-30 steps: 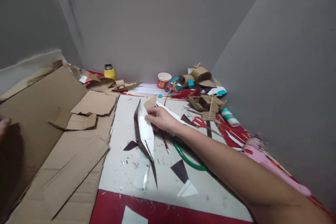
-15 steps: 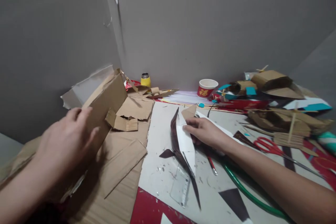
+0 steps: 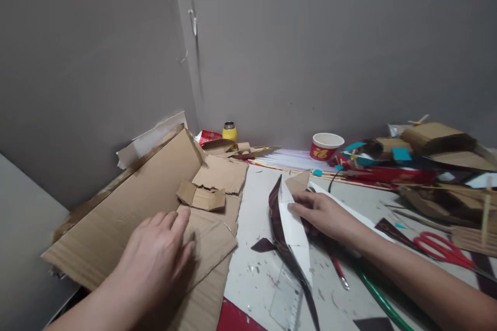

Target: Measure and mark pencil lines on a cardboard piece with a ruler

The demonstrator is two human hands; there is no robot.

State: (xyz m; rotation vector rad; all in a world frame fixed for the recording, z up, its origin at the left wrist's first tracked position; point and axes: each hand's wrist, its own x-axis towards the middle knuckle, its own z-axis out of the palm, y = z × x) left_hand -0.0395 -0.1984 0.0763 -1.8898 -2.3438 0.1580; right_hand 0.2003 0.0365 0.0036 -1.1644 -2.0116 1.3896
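Note:
My right hand (image 3: 320,214) grips a folded paper piece (image 3: 293,222) by its edge, fingers closed. The piece is white on one face and dark brown on the other, long and pointed, shaped rather like a boat hull. My left hand (image 3: 159,248) is over the cardboard sheets at the left, fingers stretched forward with nothing held. Just past its fingertips lies a small folded cardboard piece (image 3: 202,197). A flat cardboard scrap (image 3: 213,245) is beside that hand. Whether the left palm touches cardboard is hidden.
A large cardboard panel (image 3: 132,201) leans along the left. Red-handled scissors (image 3: 438,248), a red pencil (image 3: 340,271) and a clear ruler (image 3: 285,302) lie on the table. Behind stand a red-and-white paper cup (image 3: 325,147) and a yellow bottle (image 3: 230,132). Cardboard models (image 3: 435,139) crowd the right.
My left hand has moved right and down from the upright cardboard panel to over the flat cardboard. The right hand keeps its hold on the folded paper. The view has shifted left and up.

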